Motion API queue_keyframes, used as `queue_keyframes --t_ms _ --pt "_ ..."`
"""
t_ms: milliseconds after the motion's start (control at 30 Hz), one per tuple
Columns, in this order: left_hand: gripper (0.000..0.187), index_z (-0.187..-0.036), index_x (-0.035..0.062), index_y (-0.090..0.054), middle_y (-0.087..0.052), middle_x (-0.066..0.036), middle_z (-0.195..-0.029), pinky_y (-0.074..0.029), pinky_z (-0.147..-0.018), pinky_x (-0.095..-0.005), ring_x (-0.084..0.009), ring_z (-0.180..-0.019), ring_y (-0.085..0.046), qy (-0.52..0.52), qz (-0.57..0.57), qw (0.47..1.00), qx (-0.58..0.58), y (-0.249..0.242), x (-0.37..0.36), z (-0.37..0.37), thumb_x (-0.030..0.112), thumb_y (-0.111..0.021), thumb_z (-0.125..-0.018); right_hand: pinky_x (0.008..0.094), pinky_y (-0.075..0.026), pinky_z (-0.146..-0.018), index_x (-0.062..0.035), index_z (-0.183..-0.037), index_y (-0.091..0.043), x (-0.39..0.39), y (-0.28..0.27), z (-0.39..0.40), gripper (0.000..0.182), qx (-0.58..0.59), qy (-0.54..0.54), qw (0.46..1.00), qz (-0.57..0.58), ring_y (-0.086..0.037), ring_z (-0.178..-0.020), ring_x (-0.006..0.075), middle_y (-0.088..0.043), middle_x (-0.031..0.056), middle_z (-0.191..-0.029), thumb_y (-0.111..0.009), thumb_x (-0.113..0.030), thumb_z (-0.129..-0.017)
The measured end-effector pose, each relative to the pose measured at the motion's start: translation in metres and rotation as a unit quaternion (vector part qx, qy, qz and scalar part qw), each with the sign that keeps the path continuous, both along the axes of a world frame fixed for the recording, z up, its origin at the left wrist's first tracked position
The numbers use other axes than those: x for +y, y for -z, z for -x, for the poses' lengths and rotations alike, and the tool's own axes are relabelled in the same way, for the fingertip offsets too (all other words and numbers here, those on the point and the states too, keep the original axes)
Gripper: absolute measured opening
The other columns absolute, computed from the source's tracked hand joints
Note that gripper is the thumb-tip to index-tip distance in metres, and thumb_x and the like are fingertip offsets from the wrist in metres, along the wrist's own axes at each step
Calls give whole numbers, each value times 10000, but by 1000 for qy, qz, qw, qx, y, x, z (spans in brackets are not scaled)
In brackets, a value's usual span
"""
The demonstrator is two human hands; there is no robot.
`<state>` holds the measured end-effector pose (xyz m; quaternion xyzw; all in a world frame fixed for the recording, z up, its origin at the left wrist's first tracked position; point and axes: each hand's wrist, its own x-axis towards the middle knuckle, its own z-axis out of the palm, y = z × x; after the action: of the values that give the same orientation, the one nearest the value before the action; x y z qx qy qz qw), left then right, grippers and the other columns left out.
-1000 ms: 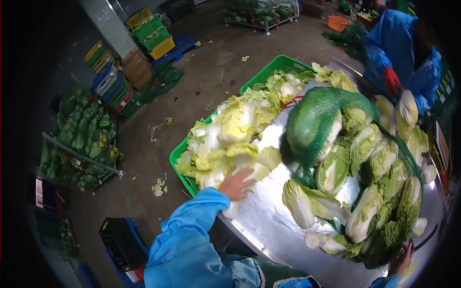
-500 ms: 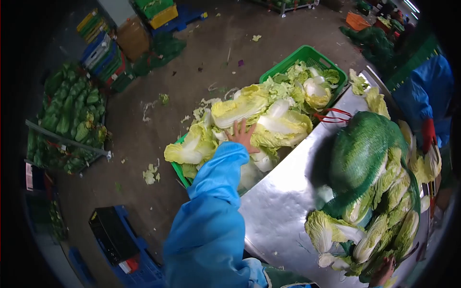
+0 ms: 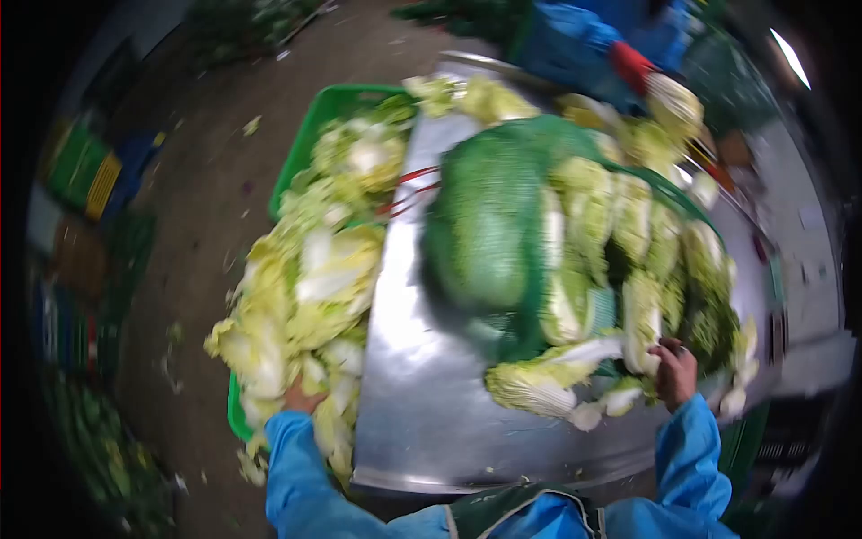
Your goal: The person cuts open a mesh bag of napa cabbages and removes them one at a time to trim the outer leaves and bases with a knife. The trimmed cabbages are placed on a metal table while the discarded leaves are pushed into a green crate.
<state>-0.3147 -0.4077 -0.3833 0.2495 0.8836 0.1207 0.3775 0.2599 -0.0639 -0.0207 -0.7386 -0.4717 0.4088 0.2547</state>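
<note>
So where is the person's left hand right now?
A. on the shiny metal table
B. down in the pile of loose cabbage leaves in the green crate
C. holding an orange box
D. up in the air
B: the left hand is pressed into the heap of cabbage leaves that spills over the green crate, beside the steel table, not on it.
</note>
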Motion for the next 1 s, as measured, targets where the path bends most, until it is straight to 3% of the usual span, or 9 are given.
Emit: queue_keyframes --t_ms 100,200,300,400,467,567,700,900,1000 --pt "673 -1216 101 -568 -648 -129 -1073 -464 -861 -458 -363 -969 -607 25 75 987 136 -93 52 1 432 -750 -659 274 -284 -333 -16 -966 -582 -12 14 -27 254 98 23 995 14 -415 -376 115 -467 18 -531 -646 -201 -805" --pt "468 -1116 54 -617 -673 -112 -956 -498 -766 -373 -276 -845 -639 0 -93 985 142 -200 136 -32 295 -723 -729 246 -367 -361 -33 -923 -564 -17 32 -65 177 159 41 986 16 -464 -432 98 -606 61 -692 -610 -178 -832" --pt "302 -1088 5 -606 -657 -88 -915 -486 -744 -274 -157 -819 -617 49 -413 908 -51 -277 222 -116 85 -643 -799 245 -377 -373 -25 -960 -556 -19 38 -88 196 200 70 977 8 -486 -477 91 -646 78 -794 -599 -173 -839" --pt "286 -1090 6 -614 -659 -86 -901 -493 -789 -278 -148 -854 -621 165 -431 839 -288 -349 280 -253 41 -636 -807 252 -412 -431 -3 -989 -555 -16 49 -111 215 185 53 981 -16 -525 -535 102 -648 84 -822 -597 -156 -845" --pt "286 -1078 1 -626 -664 -91 -943 -490 -816 -285 -154 -893 -624 319 -401 811 -281 -346 321 -328 111 -661 -816 258 -454 -527 26 -1033 -548 -12 53 -126 246 223 3 972 -69 -567 -607 122 -648 92 -854 -596 -130 -849" --pt "480 -1145 -33 -585 -646 -146 -1015 -476 -831 -302 -196 -947 -602 312 -356 811 -345 -294 404 -429 325 -654 -832 259 -474 -609 50 -1060 -538 -29 43 -152 267 251 3 968 -28 -592 -666 139 -648 103 -881 -592 -108 -853" --pt "723 -1227 -14 -547 -576 -196 -1198 -419 -948 -373 -309 -1115 -537 256 -219 937 -97 -196 519 -517 532 -640 -761 267 -496 -613 64 -1094 -526 -75 48 -202 272 242 17 970 2 -605 -692 145 -644 124 -902 -573 -84 -871" --pt "902 -1342 -59 -384 -417 -262 -1348 -372 -1008 -398 -369 -1196 -470 113 -240 952 -155 -190 519 -545 411 -762 -672 263 -510 -616 77 -1140 -500 -129 70 -248 301 284 79 953 64 -606 -696 143 -633 122 -916 -567 -30 -867" --pt "639 -1157 -11 -472 -599 -154 -1023 -467 -820 -343 -241 -901 -584 120 -392 883 -228 -242 459 -529 246 -799 -671 248 -499 -603 77 -1117 -504 -126 73 -249 277 301 67 951 37 -595 -669 129 -628 117 -907 -560 -28 -866"
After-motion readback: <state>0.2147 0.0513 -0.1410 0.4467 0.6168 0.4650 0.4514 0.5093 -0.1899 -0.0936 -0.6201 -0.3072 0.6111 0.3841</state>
